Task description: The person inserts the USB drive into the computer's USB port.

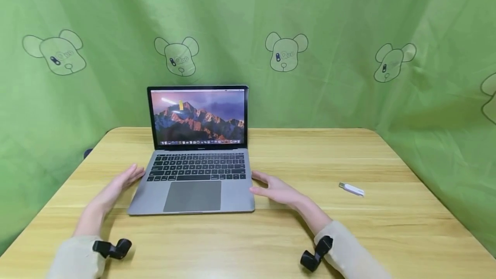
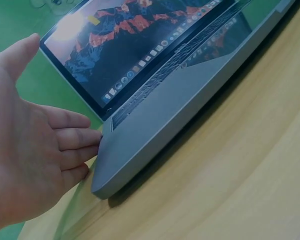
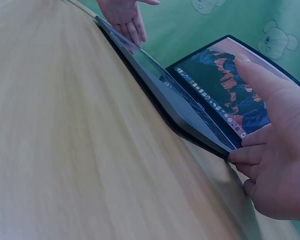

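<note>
An unfolded laptop (image 1: 192,196) is set on the wooden counter (image 1: 302,154), squarely between the two hands; its screen (image 1: 199,117) is lit, and a mountain scene is displayed. The left hand (image 1: 118,184) is placed at the laptop's left side edge, which is touched by the fingertips; its fingers are extended and its thumb is held well apart. The right hand (image 1: 277,190) is placed at the laptop's right side edge, near the keyboard (image 1: 197,166) — that edge is likewise touched by the fingers, which are relaxed, with the thumb spread away from them. A white USB stick (image 1: 353,190) is located to the right of the laptop, beyond the right hand and well apart from both; its metal plug is pointed toward the laptop. Behind the laptop, a green curtain (image 1: 232,7) printed with bear heads is hung.
</note>
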A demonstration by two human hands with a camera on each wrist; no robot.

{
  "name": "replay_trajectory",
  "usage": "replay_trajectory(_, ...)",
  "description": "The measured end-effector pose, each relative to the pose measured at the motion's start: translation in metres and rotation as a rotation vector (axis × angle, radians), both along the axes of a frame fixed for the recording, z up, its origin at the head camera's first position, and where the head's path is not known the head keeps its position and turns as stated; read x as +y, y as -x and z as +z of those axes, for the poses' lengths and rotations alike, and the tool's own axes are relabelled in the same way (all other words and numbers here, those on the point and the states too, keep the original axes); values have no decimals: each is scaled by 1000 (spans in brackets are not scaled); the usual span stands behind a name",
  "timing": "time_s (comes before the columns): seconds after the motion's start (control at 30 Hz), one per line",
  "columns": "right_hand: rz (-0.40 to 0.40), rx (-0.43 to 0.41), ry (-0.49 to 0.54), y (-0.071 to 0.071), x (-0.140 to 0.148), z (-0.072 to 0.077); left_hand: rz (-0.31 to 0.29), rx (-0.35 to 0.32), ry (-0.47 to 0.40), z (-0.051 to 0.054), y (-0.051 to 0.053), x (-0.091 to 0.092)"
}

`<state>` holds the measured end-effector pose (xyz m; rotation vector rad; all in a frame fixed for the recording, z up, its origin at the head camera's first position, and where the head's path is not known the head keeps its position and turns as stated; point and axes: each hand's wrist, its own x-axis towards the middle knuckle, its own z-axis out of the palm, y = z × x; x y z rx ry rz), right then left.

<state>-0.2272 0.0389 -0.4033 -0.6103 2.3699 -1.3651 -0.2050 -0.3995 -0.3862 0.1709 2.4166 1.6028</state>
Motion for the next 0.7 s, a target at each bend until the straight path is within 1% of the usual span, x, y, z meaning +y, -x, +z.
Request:
replay_trajectory(0.2, -9, 4, 3, 3, -2, -1, -36, 45, 0, 0, 3, -6)
replay_trajectory(0.33, -19, 5, 0, 1, -5, 0, -64, 67, 3, 0, 4, -10)
replay_trajectory(0.5, -40, 6, -15, -1, -6, -2, -95, 78, 3, -3, 7, -14)
replay_trajectory(0.7, -65, 9, -43, -2, -8, -4, -129, 66, -7, -6, 9, -20)
